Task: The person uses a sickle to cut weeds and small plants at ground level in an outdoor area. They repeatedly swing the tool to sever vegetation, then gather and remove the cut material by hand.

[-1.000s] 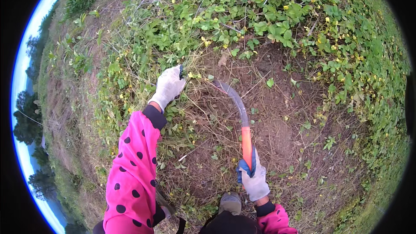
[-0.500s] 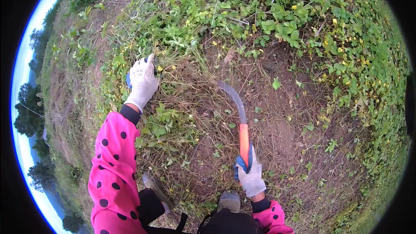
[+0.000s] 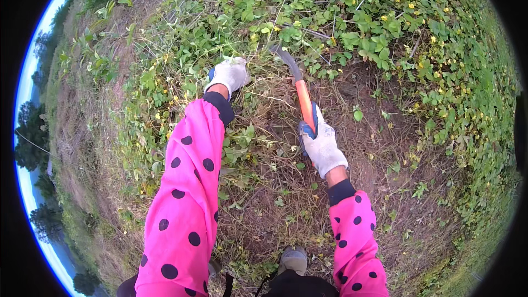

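Observation:
My right hand (image 3: pixel 323 144), in a white and blue work glove, is closed round the orange handle (image 3: pixel 304 102) of a sickle. Its dark curved blade (image 3: pixel 287 59) points away from me, with the tip among the leaves and stems at the patch's edge. Left of the blade, my left hand (image 3: pixel 229 75), gloved the same way, is curled into the weeds (image 3: pixel 261 80). Its fingers are bent round stems and partly hidden by them. A small gap separates this hand from the blade.
Leafy ground cover with yellow flowers (image 3: pixel 379 19) spreads across the far side and right. Dry stems and bare brown soil (image 3: pixel 379 159) lie in the middle. My shoe (image 3: pixel 293 259) stands at the near edge. A thin twig (image 3: pixel 311 32) sticks out beyond the blade.
My left hand has moved right and slightly farther away, from open-fingered to curled into the stems. My right hand has carried the sickle forward, bringing its blade up to the weeds.

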A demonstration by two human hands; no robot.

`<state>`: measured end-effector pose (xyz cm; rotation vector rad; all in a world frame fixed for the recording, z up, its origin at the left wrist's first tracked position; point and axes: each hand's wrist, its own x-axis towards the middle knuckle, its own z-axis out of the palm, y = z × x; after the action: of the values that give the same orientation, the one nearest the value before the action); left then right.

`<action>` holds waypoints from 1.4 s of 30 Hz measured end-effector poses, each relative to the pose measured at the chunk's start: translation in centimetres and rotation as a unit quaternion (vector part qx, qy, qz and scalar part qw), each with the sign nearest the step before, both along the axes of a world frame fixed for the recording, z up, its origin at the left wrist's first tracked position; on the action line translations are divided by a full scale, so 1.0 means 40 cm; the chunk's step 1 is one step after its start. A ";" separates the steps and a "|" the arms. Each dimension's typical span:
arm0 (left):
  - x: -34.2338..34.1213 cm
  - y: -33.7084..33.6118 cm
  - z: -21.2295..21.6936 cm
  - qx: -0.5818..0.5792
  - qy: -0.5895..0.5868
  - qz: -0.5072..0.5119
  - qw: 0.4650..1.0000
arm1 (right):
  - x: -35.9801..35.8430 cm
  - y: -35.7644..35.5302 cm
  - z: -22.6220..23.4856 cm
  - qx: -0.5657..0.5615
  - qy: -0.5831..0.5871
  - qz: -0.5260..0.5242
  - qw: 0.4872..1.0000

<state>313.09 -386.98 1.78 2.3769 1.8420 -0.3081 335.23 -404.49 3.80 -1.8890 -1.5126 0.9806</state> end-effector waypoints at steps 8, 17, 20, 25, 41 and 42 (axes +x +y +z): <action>0.010 -0.146 0.085 0.017 -0.019 -0.046 0.999 | 0.014 -0.164 0.075 -0.087 0.289 -0.126 0.945; -0.028 -0.331 0.192 0.023 0.002 -0.131 0.991 | -0.073 -0.432 0.088 -0.200 0.322 -0.069 0.923; -0.093 -0.509 0.237 -0.070 0.043 -0.063 0.995 | -0.088 -0.570 0.108 -0.110 0.257 0.000 0.960; -0.309 -0.624 0.200 0.007 -0.079 0.098 0.992 | -0.043 -0.493 0.123 -0.016 -0.028 0.264 0.964; 0.099 -0.436 0.500 0.302 -0.066 -0.091 0.947 | -0.012 -0.563 0.050 0.035 0.120 0.116 0.985; 0.146 -0.437 0.461 0.239 -0.110 -0.156 0.952 | -0.021 -0.542 0.071 0.043 0.154 0.107 0.981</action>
<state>318.94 -404.44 20.21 2.8747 1.5722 0.4164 334.40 -426.18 6.63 -1.4559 -1.5623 1.2187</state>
